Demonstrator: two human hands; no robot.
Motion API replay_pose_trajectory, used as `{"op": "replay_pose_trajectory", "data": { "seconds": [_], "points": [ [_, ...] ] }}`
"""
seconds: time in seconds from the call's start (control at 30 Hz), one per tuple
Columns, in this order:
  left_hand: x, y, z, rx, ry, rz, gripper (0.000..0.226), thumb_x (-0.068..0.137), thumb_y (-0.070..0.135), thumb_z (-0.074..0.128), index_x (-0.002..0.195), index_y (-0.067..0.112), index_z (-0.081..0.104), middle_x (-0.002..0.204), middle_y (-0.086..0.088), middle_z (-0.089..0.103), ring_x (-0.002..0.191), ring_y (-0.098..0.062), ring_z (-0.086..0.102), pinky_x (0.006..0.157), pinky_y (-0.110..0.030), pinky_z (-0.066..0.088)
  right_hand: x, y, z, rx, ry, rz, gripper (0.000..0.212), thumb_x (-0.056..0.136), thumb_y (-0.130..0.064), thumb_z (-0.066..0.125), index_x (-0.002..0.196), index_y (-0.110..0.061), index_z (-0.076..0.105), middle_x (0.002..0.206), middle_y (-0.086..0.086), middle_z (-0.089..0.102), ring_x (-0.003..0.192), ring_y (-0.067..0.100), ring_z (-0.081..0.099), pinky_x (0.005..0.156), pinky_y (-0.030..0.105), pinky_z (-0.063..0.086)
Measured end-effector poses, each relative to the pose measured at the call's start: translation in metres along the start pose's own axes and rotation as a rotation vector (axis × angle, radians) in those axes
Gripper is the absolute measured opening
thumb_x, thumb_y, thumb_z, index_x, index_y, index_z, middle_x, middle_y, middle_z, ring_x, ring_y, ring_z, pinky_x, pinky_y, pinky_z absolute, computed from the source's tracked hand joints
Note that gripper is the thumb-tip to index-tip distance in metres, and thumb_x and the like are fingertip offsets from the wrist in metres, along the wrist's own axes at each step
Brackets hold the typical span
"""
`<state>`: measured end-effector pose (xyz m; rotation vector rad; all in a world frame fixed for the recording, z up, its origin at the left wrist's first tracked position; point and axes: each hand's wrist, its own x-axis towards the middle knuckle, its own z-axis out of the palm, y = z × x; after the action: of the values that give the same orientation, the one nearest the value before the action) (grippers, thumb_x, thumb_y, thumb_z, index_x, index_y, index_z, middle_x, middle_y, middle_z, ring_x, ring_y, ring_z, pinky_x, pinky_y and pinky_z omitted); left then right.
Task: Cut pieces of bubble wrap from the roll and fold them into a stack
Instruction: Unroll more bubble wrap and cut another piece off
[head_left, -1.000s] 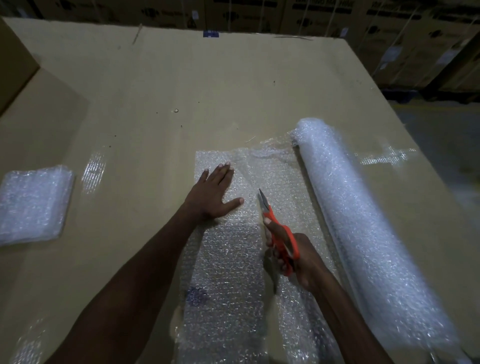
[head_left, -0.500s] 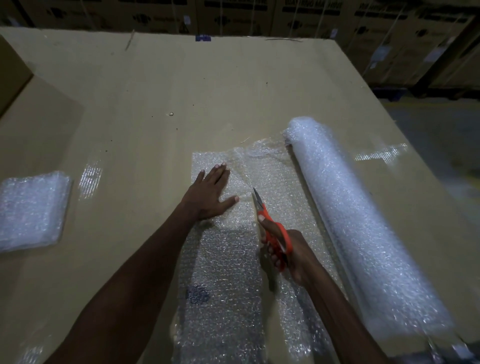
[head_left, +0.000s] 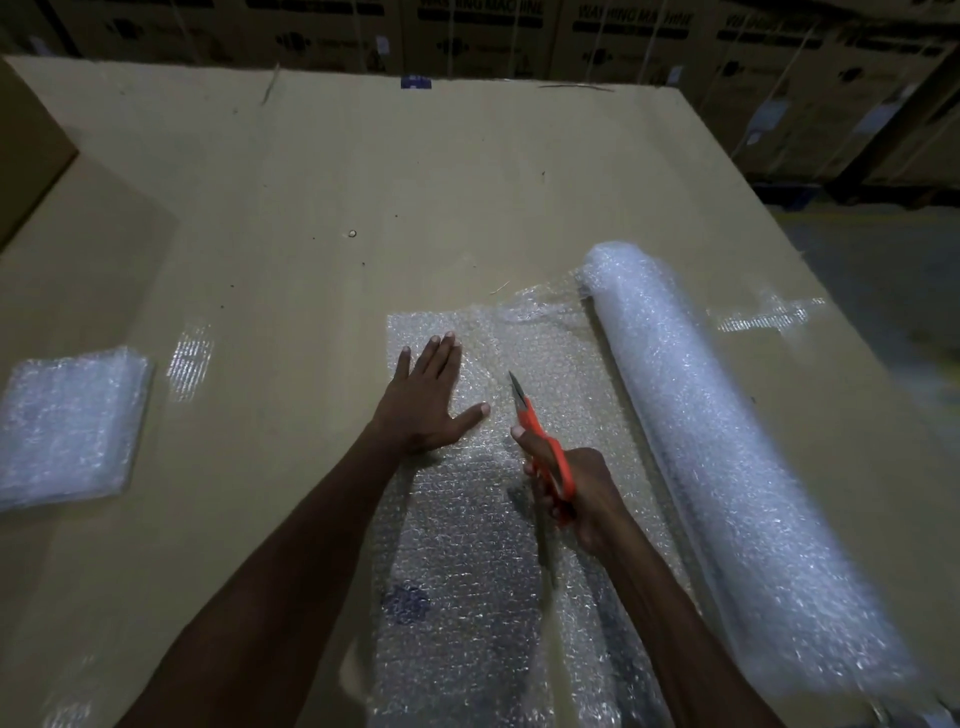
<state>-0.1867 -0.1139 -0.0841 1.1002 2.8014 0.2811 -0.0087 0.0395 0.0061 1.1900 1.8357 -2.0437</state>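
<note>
A long roll of bubble wrap (head_left: 727, 457) lies on the cardboard table (head_left: 363, 197), running from the middle right toward the near right corner. An unrolled sheet of bubble wrap (head_left: 457, 545) spreads flat to its left. My left hand (head_left: 428, 402) presses flat on the sheet's far left part, fingers straight. My right hand (head_left: 576, 493) grips orange-handled scissors (head_left: 540, 441), whose blades point away from me along a cut line in the sheet. A stack of folded bubble wrap pieces (head_left: 67, 426) sits at the far left.
A cardboard box (head_left: 26, 150) stands at the table's left rear. Printed cartons (head_left: 571, 36) line the back. The table's right edge drops to a grey floor (head_left: 883, 270). Shiny tape strips (head_left: 189, 358) mark the tabletop.
The scissors and my right hand have advanced a little farther away from me along the sheet. My left hand keeps pressing the same spot.
</note>
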Motion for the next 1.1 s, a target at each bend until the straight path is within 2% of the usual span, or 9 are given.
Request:
{"op": "replay_pose_trajectory", "data": {
  "seconds": [0.23,0.37,0.57,0.7,0.93,1.1],
  "points": [
    [-0.006,0.002,0.001,-0.011,0.004,-0.023,0.105,0.086,0.082,0.013,0.159,0.007,-0.002,0.167,-0.009,-0.012,0.153,-0.02,-0.013,0.123,-0.051,-0.005,0.002,-0.004,0.009,0.048,-0.02,-0.002,0.045,0.078,-0.041,0.086,0.076,0.0,0.068,0.055,0.01,0.054,0.037,0.013,0.045,0.036,0.017,0.034],
    [-0.009,0.003,0.002,-0.013,0.007,-0.036,0.105,0.087,0.082,0.014,0.159,0.007,-0.002,0.167,-0.009,-0.012,0.153,-0.019,-0.014,0.123,-0.051,-0.006,0.005,-0.002,0.006,0.003,0.006,-0.025,0.046,0.076,-0.043,0.087,0.075,0.0,0.07,0.051,0.008,0.055,0.035,0.012,0.043,0.034,0.018,0.029],
    [-0.014,0.005,0.003,0.005,-0.004,-0.055,0.105,0.088,0.081,0.016,0.159,0.006,-0.002,0.167,-0.009,-0.012,0.153,-0.02,-0.013,0.123,-0.051,-0.007,0.011,-0.006,0.009,0.003,-0.054,-0.017,0.049,0.075,-0.049,0.086,0.075,-0.003,0.069,0.053,0.009,0.053,0.037,0.014,0.043,0.038,0.019,0.032],
    [-0.016,0.007,0.003,0.01,-0.006,-0.066,0.108,0.084,0.083,0.012,0.159,0.005,0.001,0.167,-0.01,-0.01,0.154,-0.022,-0.011,0.123,-0.053,-0.006,0.017,-0.006,0.008,-0.009,-0.033,-0.059,0.047,0.078,-0.045,0.085,0.075,-0.001,0.07,0.052,0.01,0.051,0.035,0.013,0.042,0.035,0.018,0.029],
    [-0.016,0.006,0.002,0.037,-0.011,-0.064,0.11,0.083,0.085,0.011,0.159,0.006,-0.002,0.167,-0.01,-0.012,0.153,-0.021,-0.013,0.122,-0.055,-0.008,0.022,-0.008,0.009,-0.02,-0.053,-0.081,0.049,0.075,-0.05,0.086,0.075,-0.003,0.07,0.056,0.01,0.054,0.04,0.016,0.046,0.038,0.019,0.03],
    [-0.019,0.006,0.002,0.028,0.001,-0.062,0.108,0.086,0.084,0.013,0.159,0.006,-0.002,0.166,-0.01,-0.014,0.153,-0.021,-0.015,0.122,-0.053,-0.01,0.024,-0.005,0.013,-0.018,-0.062,-0.112,0.055,0.072,-0.054,0.087,0.079,-0.002,0.07,0.06,0.017,0.052,0.041,0.018,0.042,0.04,0.022,0.027]
  ]
}}
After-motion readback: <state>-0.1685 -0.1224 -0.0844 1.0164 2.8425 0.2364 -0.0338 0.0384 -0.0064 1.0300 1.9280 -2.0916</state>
